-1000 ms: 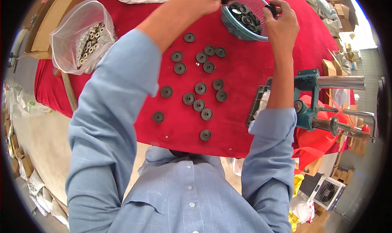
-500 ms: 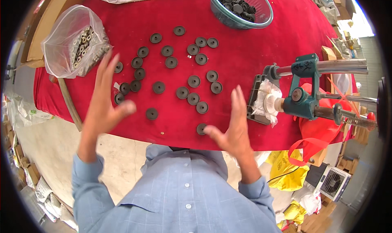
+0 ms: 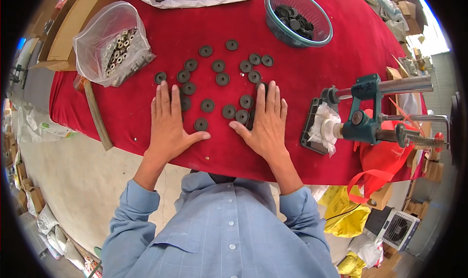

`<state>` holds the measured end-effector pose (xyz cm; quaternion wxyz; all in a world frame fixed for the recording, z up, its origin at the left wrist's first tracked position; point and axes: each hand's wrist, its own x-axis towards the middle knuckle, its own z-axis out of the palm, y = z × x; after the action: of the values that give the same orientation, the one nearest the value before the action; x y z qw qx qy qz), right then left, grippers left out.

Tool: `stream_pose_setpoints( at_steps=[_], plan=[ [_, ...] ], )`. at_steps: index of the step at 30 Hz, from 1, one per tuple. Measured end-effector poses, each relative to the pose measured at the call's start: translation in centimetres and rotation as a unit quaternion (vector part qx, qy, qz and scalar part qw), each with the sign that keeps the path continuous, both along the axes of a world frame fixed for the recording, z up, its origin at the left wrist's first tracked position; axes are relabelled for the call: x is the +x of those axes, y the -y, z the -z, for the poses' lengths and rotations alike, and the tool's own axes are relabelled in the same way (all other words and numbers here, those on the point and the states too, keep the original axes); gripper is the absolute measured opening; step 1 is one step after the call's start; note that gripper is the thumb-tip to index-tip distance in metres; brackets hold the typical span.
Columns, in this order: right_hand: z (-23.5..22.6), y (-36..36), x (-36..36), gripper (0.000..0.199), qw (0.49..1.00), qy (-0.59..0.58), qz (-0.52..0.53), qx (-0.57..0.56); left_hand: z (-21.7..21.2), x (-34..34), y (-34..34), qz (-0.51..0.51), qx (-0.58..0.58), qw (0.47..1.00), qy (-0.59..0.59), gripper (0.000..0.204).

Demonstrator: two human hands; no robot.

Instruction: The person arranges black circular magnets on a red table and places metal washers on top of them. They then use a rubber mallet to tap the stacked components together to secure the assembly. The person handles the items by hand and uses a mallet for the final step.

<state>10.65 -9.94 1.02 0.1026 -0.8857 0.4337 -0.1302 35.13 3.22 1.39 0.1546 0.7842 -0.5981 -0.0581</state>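
My left hand [image 3: 168, 124] lies flat on the red cloth, fingers extended and thumb out, at the left edge of a scatter of round black discs. Flat on the cloth too, my right hand [image 3: 265, 124] covers parts of a few discs at the right edge. Each disc has a raised rim and a small centre; one disc [image 3: 201, 124] sits near my left thumb, and another disc [image 3: 242, 116] lies just above my right thumb. More discs, such as the disc [image 3: 218, 66], spread beyond my fingertips. Some discs are partly hidden under the hands.
A plastic bag [image 3: 87, 49] of small metal parts and a hammer [image 3: 97, 114] lie at left. A clear bowl [image 3: 324, 39] of black pieces and a white sack [image 3: 185, 4] of black parts stand at the back. A green hand press [image 3: 363, 112] is at right on the red cloth [image 3: 302, 68].
Both hands have come down from above onto the cloth and moved inward, flanking the discs. Some right-side discs are now covered. The view has shifted slightly.
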Motion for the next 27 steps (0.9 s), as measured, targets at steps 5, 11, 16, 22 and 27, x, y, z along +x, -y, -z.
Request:
stream_pose_setpoints(
  at_steps=[5, 11, 16, 22, 27],
  plan=[
    [-0.7, 1.7, 1.1, 0.12, 0.999, 0.019, -0.049, 0.009, -0.5, -1.0, 2.0, 0.002, -0.004, 1.0, 0.007, 0.142],
    [-0.4, 11.3, 1.7, 0.091, 0.986, 0.149, -0.068, 0.02, 0.6, 4.9, 3.2, -0.038, -0.045, 0.998, -0.02, 0.109],
    [0.7, 14.3, 6.0, 0.08, 0.972, 0.139, -0.187, 0.03, 0.8, 4.1, 8.2, 0.052, -0.039, 0.997, -0.038, 0.101],
    [0.0, 12.1, 7.1, 0.068, 0.946, 0.168, -0.266, 0.082, 1.0, 3.3, 11.9, 0.172, -0.03, 0.984, -0.044, 0.088],
    [-1.7, 9.3, 2.9, 0.068, 0.948, 0.197, -0.198, 0.154, -0.4, 2.4, 11.5, 0.236, -0.035, 0.966, -0.103, 0.082]
  ],
)
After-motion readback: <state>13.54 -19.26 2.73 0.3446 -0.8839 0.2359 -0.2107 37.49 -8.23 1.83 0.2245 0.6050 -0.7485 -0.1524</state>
